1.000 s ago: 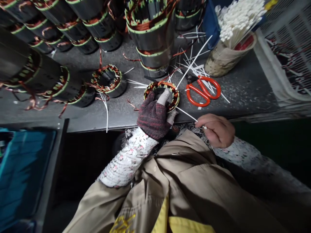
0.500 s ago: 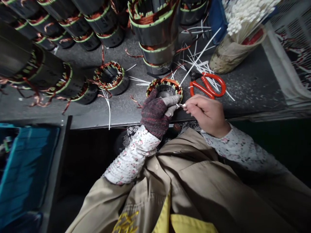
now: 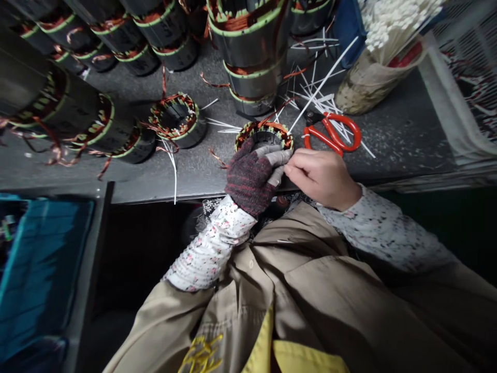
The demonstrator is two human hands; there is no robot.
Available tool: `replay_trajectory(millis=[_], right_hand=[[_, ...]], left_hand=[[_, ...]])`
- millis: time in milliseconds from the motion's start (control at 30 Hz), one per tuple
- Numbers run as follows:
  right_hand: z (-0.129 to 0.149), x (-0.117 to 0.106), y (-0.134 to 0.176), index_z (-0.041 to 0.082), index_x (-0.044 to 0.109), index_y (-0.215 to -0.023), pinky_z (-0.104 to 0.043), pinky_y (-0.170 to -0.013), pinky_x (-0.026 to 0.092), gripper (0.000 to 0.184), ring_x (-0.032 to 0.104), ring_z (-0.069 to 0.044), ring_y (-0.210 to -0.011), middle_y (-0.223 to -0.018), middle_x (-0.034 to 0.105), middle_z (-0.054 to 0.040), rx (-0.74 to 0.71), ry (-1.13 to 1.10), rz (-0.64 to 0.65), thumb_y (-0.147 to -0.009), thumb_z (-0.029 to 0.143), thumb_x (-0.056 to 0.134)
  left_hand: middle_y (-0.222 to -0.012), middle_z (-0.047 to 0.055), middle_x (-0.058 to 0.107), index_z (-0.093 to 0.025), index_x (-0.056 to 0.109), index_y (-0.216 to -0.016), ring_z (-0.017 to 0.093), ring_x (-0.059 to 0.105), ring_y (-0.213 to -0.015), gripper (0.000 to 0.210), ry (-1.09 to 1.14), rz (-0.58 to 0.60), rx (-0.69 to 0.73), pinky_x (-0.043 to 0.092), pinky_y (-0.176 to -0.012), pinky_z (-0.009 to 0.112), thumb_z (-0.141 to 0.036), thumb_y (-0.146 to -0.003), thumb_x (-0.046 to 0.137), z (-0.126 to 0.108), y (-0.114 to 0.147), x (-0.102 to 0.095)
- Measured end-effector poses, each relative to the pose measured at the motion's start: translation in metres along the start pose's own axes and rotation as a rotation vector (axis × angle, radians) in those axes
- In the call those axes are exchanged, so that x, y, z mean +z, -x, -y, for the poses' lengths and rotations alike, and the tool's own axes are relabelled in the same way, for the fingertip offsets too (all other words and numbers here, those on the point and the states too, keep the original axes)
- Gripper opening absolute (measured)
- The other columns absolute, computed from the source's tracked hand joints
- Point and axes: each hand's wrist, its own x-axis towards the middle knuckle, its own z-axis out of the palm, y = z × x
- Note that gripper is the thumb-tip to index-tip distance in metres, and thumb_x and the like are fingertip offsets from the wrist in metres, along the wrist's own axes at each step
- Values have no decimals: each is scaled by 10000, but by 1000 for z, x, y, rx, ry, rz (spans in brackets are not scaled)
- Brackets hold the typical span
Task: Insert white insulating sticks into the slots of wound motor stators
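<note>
My left hand, in a dark knitted glove with pale fingertips, grips the near rim of a small motor stator. The stator stands on the bench with copper windings and yellow-green insulation around its open bore. Against its right side, my bare right hand is closed in a pinch; the fingers hide most of what they hold, a white cable tie seen there a moment earlier. Another long white cable tie slants up and right from the stator's rim. Red-handled scissors lie just beyond my right hand.
Another stator with trailing ties stands to the left. Stacked stators rise behind, with more at far left. Loose white strips lie near a holder full of white ties. A blue crate sits low left.
My right hand has moved slightly left, up against the stator, and its fingers now cover the white tie end that showed before. The left hand keeps its hold.
</note>
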Motion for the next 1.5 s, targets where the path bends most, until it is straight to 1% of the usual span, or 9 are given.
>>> replay_trajectory(millis=[233, 333, 433, 600, 800, 1033, 1200, 1333, 1500], right_hand=[[7, -23, 9, 242, 668, -791, -354, -739, 555, 274, 679, -203, -886, -907, 693, -47, 74, -613, 44, -995, 418, 623], [0, -19, 18, 227, 607, -737, -326, -588, 526, 406, 634, -168, -681, -772, 651, -29, 212, -844, 128, -983, 550, 609], [2, -22, 17, 232, 549, -664, -310, -502, 441, 425, 496, -127, -530, -595, 525, 13, 300, -831, 5, -956, 515, 671], [0, -1, -29, 229, 537, -718, -343, -639, 545, 306, 629, -161, -676, -682, 588, -7, 254, -845, -250, -972, 384, 607], [-19, 22, -26, 232, 598, -842, -505, -956, 563, 282, 689, -275, -1094, -1146, 708, -84, -7, -202, -288, -1001, 460, 552], [-31, 29, 25, 294, 705, -994, -593, -1003, 479, 84, 627, -349, -1172, -1289, 699, -69, -96, 242, -139, -941, 297, 640], [-48, 15, 12, 266, 663, -898, -494, -877, 535, 100, 672, -263, -975, -1050, 727, -61, -223, 134, -463, -975, 293, 606], [-102, -30, -15, 261, 589, -865, -349, -675, 489, 192, 544, -160, -683, -759, 619, -5, 19, 174, -878, -974, 395, 674], [-154, -70, -52, 271, 654, -836, -351, -682, 479, 189, 544, -146, -688, -878, 684, -25, 265, 381, -748, -825, 312, 838]], left_hand=[[-1431, 112, 630, -211, 607, -1208, 211, 647, -1302, 260, 34, -139, -95, 587, -1079, 420, -393, -1025, 578, -2, 8, 1], [-1215, 95, 721, -215, 611, -997, 222, 694, -1194, 184, -8, -124, -30, 618, -1010, 428, -398, -1011, 612, 2, 10, 0], [-1035, 59, 743, -212, 596, -933, 203, 726, -1078, 178, -60, -119, 12, 613, -993, 415, -368, -1018, 612, 2, 8, 2], [-1081, 80, 728, -207, 622, -1017, 230, 706, -1139, 148, -118, -16, 1, 522, -1135, 480, -349, -1020, 582, -14, 7, 16], [-1209, 67, 750, -213, 643, -1287, 277, 650, -1282, 290, -313, 105, 127, 345, -1265, 600, -241, -1013, 551, -18, 6, -22], [-1193, 144, 734, -166, 688, -1252, 343, 704, -1105, 339, -435, 747, 116, 593, -890, 498, -202, -924, 615, -2, -33, -72], [-1138, 100, 750, -190, 737, -1077, 321, 697, -1109, 263, -441, 565, 421, 534, -1031, 568, -167, -972, 496, 2, -42, -68], [-1236, 58, 741, -217, 715, -1036, 289, 683, -1174, 262, -272, 453, 584, 422, -1202, 584, -266, -989, 462, 19, -44, -63], [-877, 63, 761, -205, 676, -892, 245, 728, -846, 285, -87, 466, 499, 613, -944, 453, -446, -979, 551, 38, -39, -43]])
